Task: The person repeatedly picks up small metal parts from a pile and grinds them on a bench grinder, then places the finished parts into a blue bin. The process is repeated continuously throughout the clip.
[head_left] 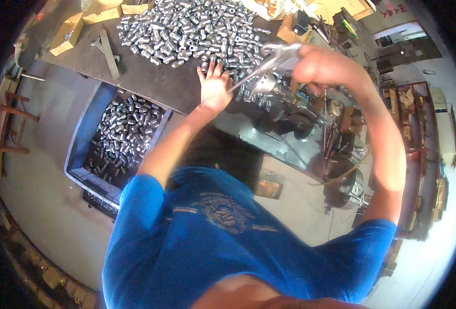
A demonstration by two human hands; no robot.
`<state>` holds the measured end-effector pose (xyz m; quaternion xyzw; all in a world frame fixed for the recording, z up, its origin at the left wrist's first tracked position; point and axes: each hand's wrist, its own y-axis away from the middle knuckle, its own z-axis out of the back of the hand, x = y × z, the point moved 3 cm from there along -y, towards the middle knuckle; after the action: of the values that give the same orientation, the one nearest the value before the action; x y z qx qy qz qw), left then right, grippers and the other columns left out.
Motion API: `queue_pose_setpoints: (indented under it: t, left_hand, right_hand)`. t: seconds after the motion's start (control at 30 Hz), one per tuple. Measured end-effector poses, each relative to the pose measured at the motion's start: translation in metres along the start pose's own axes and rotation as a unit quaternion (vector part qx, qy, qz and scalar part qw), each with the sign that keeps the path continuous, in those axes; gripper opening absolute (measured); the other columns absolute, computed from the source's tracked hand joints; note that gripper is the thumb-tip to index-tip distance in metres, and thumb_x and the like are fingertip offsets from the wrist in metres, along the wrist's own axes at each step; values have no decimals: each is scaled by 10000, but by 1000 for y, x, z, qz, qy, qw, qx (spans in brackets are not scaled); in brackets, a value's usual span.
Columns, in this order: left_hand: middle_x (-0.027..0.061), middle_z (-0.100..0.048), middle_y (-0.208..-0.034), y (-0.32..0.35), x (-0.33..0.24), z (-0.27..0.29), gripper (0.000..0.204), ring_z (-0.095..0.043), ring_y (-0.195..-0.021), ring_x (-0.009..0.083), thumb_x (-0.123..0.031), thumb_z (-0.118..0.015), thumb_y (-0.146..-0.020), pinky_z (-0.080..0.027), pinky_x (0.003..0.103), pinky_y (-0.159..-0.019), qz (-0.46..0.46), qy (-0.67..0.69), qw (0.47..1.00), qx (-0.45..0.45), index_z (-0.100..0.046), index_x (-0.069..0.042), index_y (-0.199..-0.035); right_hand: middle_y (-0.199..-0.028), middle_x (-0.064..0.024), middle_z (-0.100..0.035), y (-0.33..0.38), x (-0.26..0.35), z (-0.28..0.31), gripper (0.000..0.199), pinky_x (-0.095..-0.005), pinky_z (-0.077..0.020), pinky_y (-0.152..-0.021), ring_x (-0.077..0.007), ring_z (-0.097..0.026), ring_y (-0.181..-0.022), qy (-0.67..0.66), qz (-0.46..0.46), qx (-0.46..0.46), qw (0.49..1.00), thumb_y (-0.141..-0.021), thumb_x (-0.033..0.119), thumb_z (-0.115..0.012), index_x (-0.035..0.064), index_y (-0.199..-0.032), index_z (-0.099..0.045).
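My left hand (216, 91) reaches over the dark bench, fingers apart, its fingertips at the front edge of a heap of silver metal fittings (186, 31). Whether it touches one of them is hard to tell. Raised to the right, my right hand (323, 67) is closed around a silver tool (282, 50) with a long thin rod. The rod slants down to the left, and its end appears beside my left hand. Motion blurs the tool and my right hand. Below the tool, a metal machine part with holes (264, 82) stands among several more fittings.
A blue bin (78, 149) of metal fittings stands below the bench on the left. Flat wrenches (108, 54) lie on the bench's left side, near cardboard trays (68, 33). Machinery (305, 123) crowds the right side. Shelving (410, 154) stands farther right, and a wooden stool (11, 118) far left.
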<state>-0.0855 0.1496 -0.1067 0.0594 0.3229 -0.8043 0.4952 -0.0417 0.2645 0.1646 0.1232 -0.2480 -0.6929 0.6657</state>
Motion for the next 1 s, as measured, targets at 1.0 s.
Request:
queue_pose_setpoints:
  t: [1.0]
  left_hand:
    - [169, -494, -1214, -15, 8, 8, 321, -409, -1202, 322, -245, -568, -809, -246, 482, -1031, -42, 68, 997, -23, -607, -40, -1053]
  right_hand:
    - [-503, -39, -479, -85, -156, -17, 144, -291, -333, -339, -141, -460, -374, -230, -75, -188, 952, -673, 136, -525, 4, -732, -521]
